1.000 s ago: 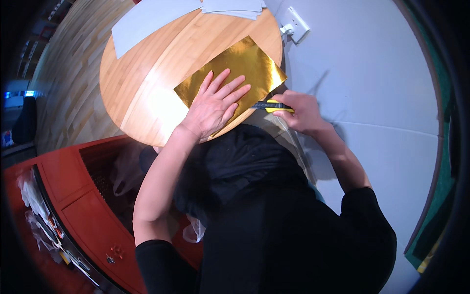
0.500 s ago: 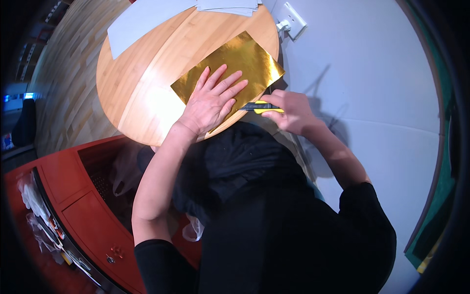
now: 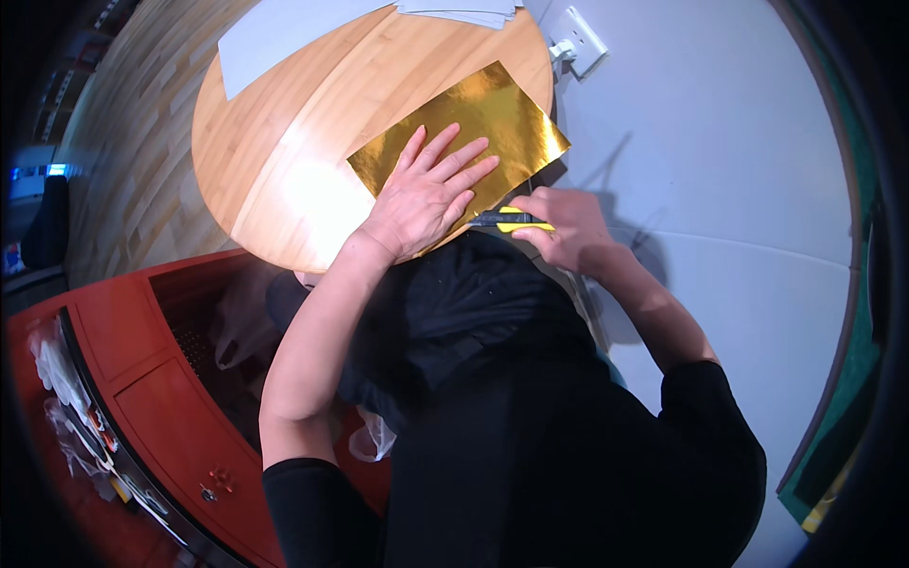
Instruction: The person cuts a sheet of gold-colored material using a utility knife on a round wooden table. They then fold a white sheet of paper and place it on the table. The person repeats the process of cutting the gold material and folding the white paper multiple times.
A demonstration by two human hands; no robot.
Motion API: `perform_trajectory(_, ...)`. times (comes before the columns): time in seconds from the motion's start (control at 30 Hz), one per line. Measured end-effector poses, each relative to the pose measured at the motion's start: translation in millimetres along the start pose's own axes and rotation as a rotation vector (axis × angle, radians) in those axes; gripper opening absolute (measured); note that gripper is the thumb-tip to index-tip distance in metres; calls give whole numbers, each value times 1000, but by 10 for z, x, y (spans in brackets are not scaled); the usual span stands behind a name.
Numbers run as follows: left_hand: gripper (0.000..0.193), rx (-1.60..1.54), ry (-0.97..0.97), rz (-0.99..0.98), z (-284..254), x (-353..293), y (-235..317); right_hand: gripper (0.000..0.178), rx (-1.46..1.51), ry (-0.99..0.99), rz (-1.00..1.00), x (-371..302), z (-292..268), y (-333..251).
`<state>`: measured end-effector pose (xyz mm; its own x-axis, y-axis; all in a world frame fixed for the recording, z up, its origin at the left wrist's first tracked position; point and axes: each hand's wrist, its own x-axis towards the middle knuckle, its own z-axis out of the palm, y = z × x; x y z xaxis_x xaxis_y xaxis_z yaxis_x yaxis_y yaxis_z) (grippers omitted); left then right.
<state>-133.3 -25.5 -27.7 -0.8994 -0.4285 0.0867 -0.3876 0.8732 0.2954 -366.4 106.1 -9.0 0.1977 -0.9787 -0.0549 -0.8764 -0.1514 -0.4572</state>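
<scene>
A shiny gold sheet [image 3: 511, 118] lies slantwise on the round wooden table [image 3: 275, 170], its right corner reaching past the table's edge. Flat on the sheet's lower left part rests my left hand [image 3: 428, 194], fingers spread. My right hand [image 3: 566, 227] grips a yellow and black utility knife [image 3: 516, 220] just off the table's near right rim. The knife's front end points left and meets the sheet's near edge beside my left hand. Whether its blade touches the sheet is too small to tell.
White sheets [image 3: 284, 38] lie along the table's far side. A wall with a socket and plug [image 3: 579, 45] stands close on the right. At the lower left is a red cabinet [image 3: 180, 407] with plastic bags. My lap in dark cloth sits under the near rim.
The whole table scene has shifted slightly right in view. The knife's front end now sits a little lower against the sheet's near edge. My left hand stays pressed on the sheet.
</scene>
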Motion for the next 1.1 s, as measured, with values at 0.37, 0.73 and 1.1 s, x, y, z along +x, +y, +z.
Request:
perform_trajectory(0.37,51,-41,36,35,37,6,-40,34,42,21,-44,-58,101,-59)
perform_trajectory(0.73,50,-24,47,35,76,-4,-57,34,109,112,-132,-38,155,-143)
perform_trajectory(1.1,50,11,86,44,134,-7,-80,36,128,-289,-360,-146,176,-222)
